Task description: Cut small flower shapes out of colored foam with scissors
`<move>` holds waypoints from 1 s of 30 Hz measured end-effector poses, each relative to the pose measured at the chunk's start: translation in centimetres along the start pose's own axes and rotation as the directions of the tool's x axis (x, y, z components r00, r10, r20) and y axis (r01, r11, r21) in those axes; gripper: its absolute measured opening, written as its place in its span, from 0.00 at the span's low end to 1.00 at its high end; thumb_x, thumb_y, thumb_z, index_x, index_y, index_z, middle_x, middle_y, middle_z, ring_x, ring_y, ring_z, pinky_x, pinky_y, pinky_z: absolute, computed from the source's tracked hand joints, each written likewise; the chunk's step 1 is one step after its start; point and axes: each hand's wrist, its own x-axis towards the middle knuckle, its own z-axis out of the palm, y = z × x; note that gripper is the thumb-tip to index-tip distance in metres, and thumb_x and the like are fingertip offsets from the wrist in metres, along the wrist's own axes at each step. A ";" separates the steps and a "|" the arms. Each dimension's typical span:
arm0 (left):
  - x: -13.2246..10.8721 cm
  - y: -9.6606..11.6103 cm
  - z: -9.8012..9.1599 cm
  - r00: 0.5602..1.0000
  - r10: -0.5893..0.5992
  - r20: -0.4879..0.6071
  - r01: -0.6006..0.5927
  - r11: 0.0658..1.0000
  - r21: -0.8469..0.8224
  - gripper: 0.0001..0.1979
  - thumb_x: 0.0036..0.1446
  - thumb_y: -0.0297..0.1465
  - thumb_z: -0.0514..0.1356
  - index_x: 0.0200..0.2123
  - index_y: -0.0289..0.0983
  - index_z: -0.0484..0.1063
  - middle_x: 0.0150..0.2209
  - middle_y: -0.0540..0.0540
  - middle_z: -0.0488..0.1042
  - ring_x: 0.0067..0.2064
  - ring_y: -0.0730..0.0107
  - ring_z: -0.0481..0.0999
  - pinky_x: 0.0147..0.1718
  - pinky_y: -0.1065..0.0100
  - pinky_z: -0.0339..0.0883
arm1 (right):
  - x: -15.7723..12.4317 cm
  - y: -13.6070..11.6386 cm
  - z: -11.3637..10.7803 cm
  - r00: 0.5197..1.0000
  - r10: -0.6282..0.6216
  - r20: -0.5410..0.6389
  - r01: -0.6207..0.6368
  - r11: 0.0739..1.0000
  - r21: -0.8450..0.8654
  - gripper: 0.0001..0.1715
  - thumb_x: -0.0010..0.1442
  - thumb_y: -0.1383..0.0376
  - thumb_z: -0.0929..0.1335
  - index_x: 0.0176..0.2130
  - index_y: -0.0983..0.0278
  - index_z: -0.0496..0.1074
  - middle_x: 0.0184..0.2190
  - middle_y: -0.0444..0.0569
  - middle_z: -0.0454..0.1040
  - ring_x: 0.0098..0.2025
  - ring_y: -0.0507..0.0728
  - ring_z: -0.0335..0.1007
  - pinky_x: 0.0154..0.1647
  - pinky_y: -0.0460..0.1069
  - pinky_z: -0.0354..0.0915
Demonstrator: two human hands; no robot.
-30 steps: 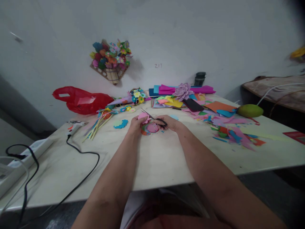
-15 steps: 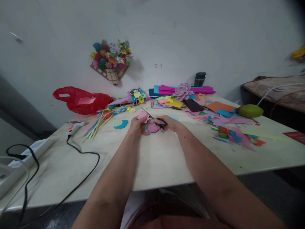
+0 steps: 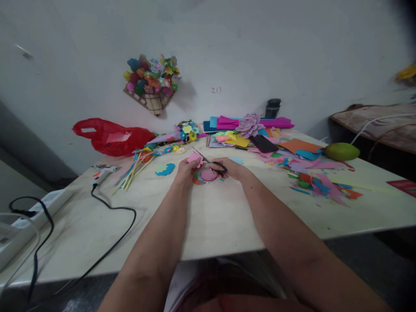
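Observation:
My left hand (image 3: 186, 169) pinches a pink scalloped paper piece (image 3: 195, 159) above the table. In my right hand (image 3: 231, 168) are black-handled scissors (image 3: 221, 167), their blades pointing up and left beside the pink piece's edge. Below both hands lies a round stack of coloured pieces (image 3: 208, 174), pink on top, with small scraps around it. A blue scalloped piece (image 3: 165, 169), with a pale green one partly over it, rests left of my left hand. Some of my right fingers are hidden behind the scissor handles.
At left are a glue gun (image 3: 103, 174) with a black cord, a power strip (image 3: 39, 216) and a red plastic bag (image 3: 113, 138). Paper strips (image 3: 134, 169) lie nearby. At right are a phone (image 3: 264, 143), paper scraps (image 3: 325, 186) and a green mango-like fruit (image 3: 342, 151).
Hardly anything differs. The scissor handles in my right hand have shifted slightly, while my left hand stays in place with the pink piece.

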 end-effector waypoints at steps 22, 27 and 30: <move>0.4 -0.1 -0.3 1.000 0.004 -0.003 -0.004 1.000 -0.003 0.12 0.35 0.27 0.69 0.27 0.31 0.72 0.25 0.45 0.74 0.26 0.70 0.75 0.33 0.68 0.72 | 0.0 -0.4 0.2 0.999 0.026 -0.024 -0.026 1.000 0.004 0.13 0.52 0.58 0.67 0.29 0.67 0.66 0.17 0.41 0.65 0.15 0.45 0.57 0.12 0.41 0.46; 0.4 -0.1 -0.3 1.000 -0.006 -0.019 0.006 1.000 0.010 0.12 0.38 0.29 0.68 0.27 0.31 0.72 0.25 0.44 0.74 0.25 0.72 0.74 0.29 0.70 0.71 | -0.1 -0.5 0.2 1.000 0.025 -0.018 -0.026 1.000 -0.004 0.13 0.53 0.59 0.67 0.27 0.67 0.66 0.15 0.41 0.64 0.14 0.45 0.55 0.11 0.41 0.46; 0.3 0.0 -0.3 0.999 0.003 -0.040 -0.002 0.999 0.038 0.13 0.37 0.30 0.69 0.27 0.32 0.71 0.22 0.47 0.72 0.21 0.76 0.70 0.23 0.73 0.67 | -0.2 -0.6 0.1 0.999 0.033 -0.014 -0.033 0.999 -0.015 0.14 0.53 0.58 0.67 0.26 0.67 0.66 0.14 0.40 0.64 0.13 0.45 0.54 0.11 0.41 0.46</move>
